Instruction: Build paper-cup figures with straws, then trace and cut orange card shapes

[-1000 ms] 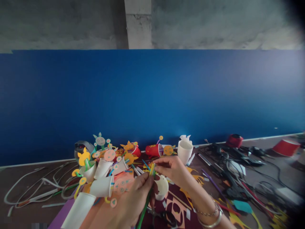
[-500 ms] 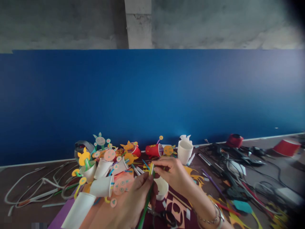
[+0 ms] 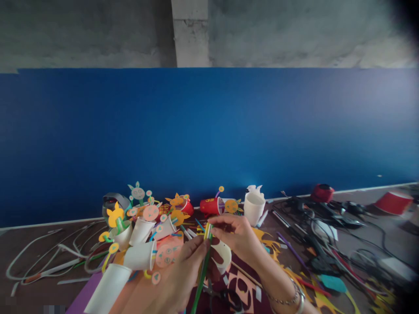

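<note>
My left hand [image 3: 186, 270] is closed round a bundle of thin straws [image 3: 200, 285], green with a yellow one at the top end. The bundle slants up and away from me. My right hand [image 3: 237, 237] pinches the upper end with thumb and forefinger, a bracelet at its wrist. Just behind and below the hands, a white paper cup [image 3: 223, 257] shows, partly hidden. Under my right forearm lie black-handled scissors [image 3: 232, 301] and peach paper with round holes [image 3: 245, 288].
Left of the hands stand and lie several white paper cups [image 3: 108, 288] with paper animal faces [image 3: 168, 254] on straws. Red cups [image 3: 210, 206] and a stack of white cups [image 3: 254, 208] are by the blue wall. Black cables and tools [image 3: 327, 257] crowd the right side.
The straws have shifted slightly in my fingers, and more of their green length shows between the two hands. Both hands stay in nearly the same place.
</note>
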Action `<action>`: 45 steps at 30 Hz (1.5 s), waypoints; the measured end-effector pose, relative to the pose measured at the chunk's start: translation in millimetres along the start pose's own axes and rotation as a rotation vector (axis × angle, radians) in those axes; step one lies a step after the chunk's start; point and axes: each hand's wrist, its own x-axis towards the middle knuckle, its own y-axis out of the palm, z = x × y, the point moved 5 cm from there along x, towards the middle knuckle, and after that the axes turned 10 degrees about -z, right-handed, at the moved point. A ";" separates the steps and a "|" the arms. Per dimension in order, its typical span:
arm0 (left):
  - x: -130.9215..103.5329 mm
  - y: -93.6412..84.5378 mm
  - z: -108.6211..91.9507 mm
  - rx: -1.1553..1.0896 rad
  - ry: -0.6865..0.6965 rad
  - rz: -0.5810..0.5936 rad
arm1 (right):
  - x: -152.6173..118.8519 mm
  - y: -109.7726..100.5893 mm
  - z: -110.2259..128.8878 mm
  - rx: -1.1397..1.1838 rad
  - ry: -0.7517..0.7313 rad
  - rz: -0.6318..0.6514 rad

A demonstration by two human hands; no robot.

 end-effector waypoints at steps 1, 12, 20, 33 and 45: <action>-0.7 0.6 -1.4 -0.003 0.000 0.006 | 0.3 0.2 -0.6 0.012 0.013 0.002; 6.0 -2.3 3.3 0.042 0.024 0.030 | 6.4 2.0 -17.8 0.097 0.129 0.065; 4.6 -0.4 5.5 0.095 -0.035 0.099 | 6.8 -2.4 -17.5 0.077 0.169 0.112; -0.7 1.4 1.3 0.060 -0.141 0.130 | 7.6 2.7 -20.5 0.128 0.179 0.126; 7.1 -2.0 6.5 0.113 -0.103 0.113 | 9.2 4.5 -20.1 -0.004 0.102 0.087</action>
